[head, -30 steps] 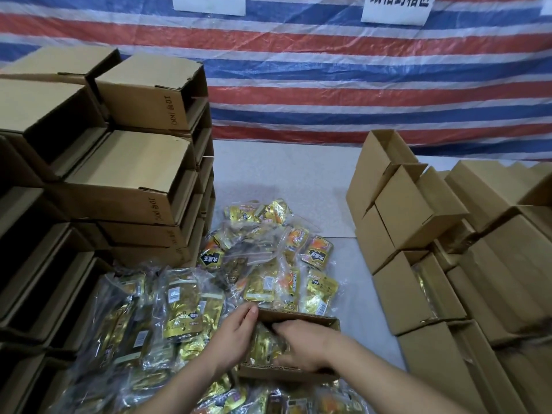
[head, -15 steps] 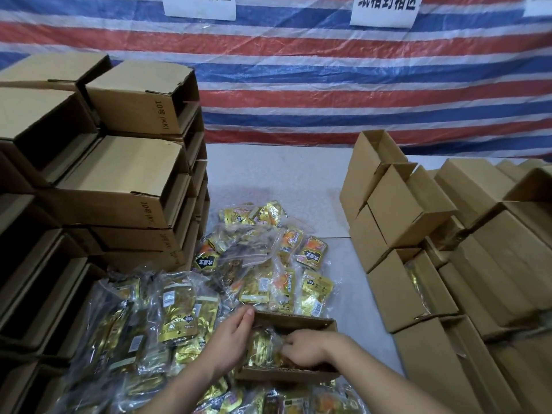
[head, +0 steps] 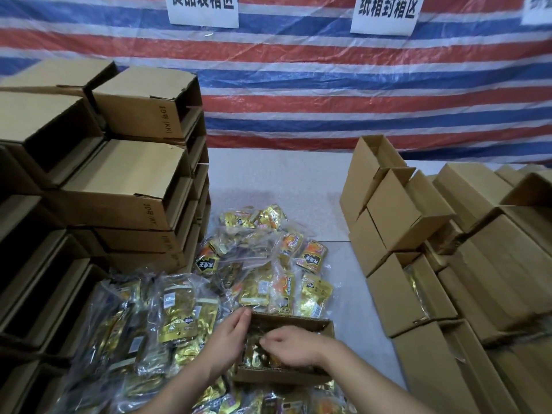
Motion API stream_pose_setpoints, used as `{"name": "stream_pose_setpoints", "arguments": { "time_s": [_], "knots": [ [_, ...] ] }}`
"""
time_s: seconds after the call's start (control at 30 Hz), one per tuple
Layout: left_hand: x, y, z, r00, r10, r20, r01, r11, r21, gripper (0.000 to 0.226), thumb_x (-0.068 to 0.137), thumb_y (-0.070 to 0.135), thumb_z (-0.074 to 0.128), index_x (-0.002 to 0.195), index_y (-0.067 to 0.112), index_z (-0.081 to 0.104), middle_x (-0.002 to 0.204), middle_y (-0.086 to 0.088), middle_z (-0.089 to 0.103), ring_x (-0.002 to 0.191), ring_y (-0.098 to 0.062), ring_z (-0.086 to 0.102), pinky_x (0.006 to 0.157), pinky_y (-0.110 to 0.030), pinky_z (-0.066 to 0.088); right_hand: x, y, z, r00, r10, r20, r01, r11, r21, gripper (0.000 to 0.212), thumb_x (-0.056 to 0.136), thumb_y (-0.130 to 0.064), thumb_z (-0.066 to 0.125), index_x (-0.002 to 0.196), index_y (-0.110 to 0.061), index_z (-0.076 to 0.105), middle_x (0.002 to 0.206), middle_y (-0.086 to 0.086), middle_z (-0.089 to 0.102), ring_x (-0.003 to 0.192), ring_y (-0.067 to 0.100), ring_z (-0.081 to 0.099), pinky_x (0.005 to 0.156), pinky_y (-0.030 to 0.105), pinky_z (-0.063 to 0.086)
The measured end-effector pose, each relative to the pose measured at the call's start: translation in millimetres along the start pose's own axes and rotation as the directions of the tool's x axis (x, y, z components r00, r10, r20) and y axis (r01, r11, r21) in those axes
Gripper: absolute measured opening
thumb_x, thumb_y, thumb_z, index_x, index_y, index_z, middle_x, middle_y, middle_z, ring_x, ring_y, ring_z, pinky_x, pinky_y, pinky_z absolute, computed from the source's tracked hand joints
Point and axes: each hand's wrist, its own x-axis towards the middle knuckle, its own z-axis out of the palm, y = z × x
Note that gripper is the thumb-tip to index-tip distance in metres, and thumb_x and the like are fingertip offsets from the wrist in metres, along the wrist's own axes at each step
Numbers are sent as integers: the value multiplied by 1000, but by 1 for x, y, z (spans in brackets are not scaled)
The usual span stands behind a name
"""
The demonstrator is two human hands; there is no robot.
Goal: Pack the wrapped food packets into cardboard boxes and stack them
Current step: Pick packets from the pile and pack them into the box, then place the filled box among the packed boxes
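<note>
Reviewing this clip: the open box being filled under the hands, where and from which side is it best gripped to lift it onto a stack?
Probably by its two short end walls, one hand from each side. The open box lies flat with its mouth up and packets inside, so a level lift keeps them in. The left hand already sits at the left wall; the right hand is inside the box.

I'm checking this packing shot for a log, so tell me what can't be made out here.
Head view only:
- Contents of the open box: mostly covered by the right hand and left hand.
- Right hand's fingertips: curled down into the box, so any grip on a packet is hidden.
- Wall signs: tops cut off by the frame's upper edge.
- Packet labels in the pile: too small and glare-blurred.
- Left box stack: interiors dark.
</note>
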Motion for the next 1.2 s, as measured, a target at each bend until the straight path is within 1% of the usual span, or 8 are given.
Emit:
{"name": "stream_pose_setpoints", "arguments": {
  "time_s": [0.1,0.2,0.33,0.47,0.77,0.97,1.1,1.2],
  "knots": [
    [0,0,-2,1000,-4,31,4,1000,2,38,104,47,34,102,26,65,95,-14,69,83,-27,65,76,-32,50,-23,7,-19,965,-122,-232,140,988,64,40,92,-55,51,75,-21,65,63,-10,57,57,2,49,56,17,40],
    [-2,2,-2,1000,-20,20,19,1000,15,36,103,49,34,105,30,65,99,-1,71,95,-15,65,89,-30,49,-36,20,-39,825,-237,-513,222,971,-91,31,87,-56,52,97,-30,68,94,-17,63,91,-4,56,83,17,44],
    [-5,10,-2,999,-46,-3,46,998,31,30,103,50,34,105,40,62,104,13,67,100,0,59,81,-18,42,-34,36,-52,919,-148,-367,13,938,-346,54,91,-50,58,139,-28,51,137,-9,54,126,10,49,106,30,40],
    [-6,13,-4,999,-48,22,47,998,48,36,103,50,34,112,33,64,108,9,68,105,-4,60,96,-29,45,-19,44,-35,951,-105,-291,-42,888,-457,15,97,-32,53,108,-23,59,105,1,66,96,21,61,77,31,47],
    [-1,46,-10,996,-70,49,68,996,53,30,104,46,34,107,36,62,120,13,63,116,-8,55,102,-29,43,-24,59,-34,883,-160,-442,-29,920,-391,15,101,-29,47,91,-25,57,78,-7,54,73,16,53,59,28,37],
    [10,115,2,987,42,-156,-44,999,-11,73,92,68,25,153,27,30,153,11,36,140,-9,32,113,-33,24,-45,54,-84,679,-18,-734,-118,984,-133,23,98,-27,54,77,-26,45,69,-6,53,68,17,53,57,32,38],
    [18,148,40,999,11,-47,-13,998,-57,108,73,85,33,159,25,7,163,4,18,148,-20,25,118,-41,22,-52,49,-111,491,132,-861,-194,980,39,33,97,-22,54,69,-24,36,61,-9,42,61,22,46,56,35,31],
    [31,169,74,999,-31,42,33,998,-47,105,85,75,48,159,17,3,163,-3,21,148,-26,25,121,-47,23,-56,47,-121,407,222,-886,-231,964,136,35,98,-20,53,68,-21,35,63,-6,46,58,20,44,57,34,32]
  ]
}}
